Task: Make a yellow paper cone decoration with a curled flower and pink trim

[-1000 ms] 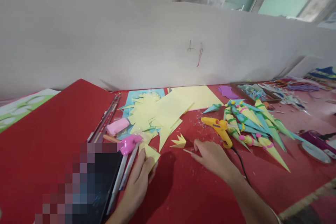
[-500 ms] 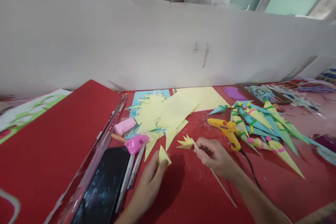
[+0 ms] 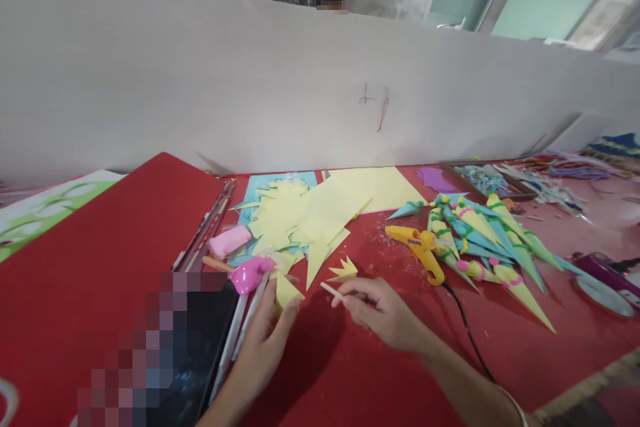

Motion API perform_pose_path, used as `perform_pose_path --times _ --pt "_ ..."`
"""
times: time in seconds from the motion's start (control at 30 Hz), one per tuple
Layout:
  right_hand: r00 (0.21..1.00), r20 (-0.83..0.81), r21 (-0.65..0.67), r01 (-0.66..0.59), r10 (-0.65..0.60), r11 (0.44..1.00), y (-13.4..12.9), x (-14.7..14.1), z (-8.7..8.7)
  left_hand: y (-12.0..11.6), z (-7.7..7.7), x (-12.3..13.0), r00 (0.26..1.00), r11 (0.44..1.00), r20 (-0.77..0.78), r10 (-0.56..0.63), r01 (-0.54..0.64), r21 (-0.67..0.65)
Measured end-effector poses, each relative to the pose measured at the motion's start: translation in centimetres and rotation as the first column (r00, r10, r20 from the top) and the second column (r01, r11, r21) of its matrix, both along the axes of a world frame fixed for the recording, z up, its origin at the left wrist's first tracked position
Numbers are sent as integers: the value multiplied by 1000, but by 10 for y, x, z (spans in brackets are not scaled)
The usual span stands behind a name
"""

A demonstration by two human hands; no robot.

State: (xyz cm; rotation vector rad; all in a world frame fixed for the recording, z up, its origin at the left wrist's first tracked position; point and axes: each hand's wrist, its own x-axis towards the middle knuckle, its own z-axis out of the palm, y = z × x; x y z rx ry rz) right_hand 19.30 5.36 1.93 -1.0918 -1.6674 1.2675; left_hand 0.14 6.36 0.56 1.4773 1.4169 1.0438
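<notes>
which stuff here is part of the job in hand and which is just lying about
Seemingly part of it:
- yellow paper piece, in the left hand
- thin stick, in the right hand
- spiky yellow paper, near the right hand
- decorated cones, of similar-looking paper
- glue gun, perhaps; not held

Apparently lying about:
- phone
- purple sheets
- red board

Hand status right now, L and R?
Left hand: closed, holding a folded piece of yellow paper between thumb and fingers.
Right hand: closed, holding a thin pale stick, its tip pointing toward the paper.
</notes>
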Motion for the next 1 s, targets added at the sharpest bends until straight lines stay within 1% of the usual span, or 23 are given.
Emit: perform_pose_path --times 0.1,0.17,0.23,0.3,0.43,0.6,0.7,0.77,0.9,0.93,1.0 --pt "993 111 79 -52 43 996 -1 -3 0 -4 4 0 978 975 38 -206 208 -76" --pt "985 136 103 -120 105 987 -1 -4 -1 -7 5 0 961 956 14 -278 278 -92" --pt "976 151 111 -176 158 978 -1 -4 -3 -9 5 2 950 947 4 -313 312 -82" --pt "971 175 115 -187 165 976 -1 -4 -5 -10 5 3 952 951 14 -305 305 -49" --pt "963 212 114 -194 167 974 -1 -4 -6 -8 5 3 968 968 32 -251 251 5" --pt "953 236 113 -223 192 968 0 -4 -5 -8 4 4 970 971 64 -233 236 -49" --pt "939 272 101 -246 211 964 2 2 -3 -10 6 6 978 978 76 -193 198 -66" --pt "922 302 97 -281 241 955 4 7 -2 -11 7 6 985 985 74 -153 158 -67" --pt "872 337 74 -399 354 914 7 11 -3 -11 10 5 992 997 124 -27 36 -69" --pt "864 343 73 -414 367 907 7 11 -3 -10 11 3 992 997 129 -14 23 -68" --pt "861 350 83 -422 370 903 7 10 -4 -8 11 1 992 997 122 -25 34 -65"
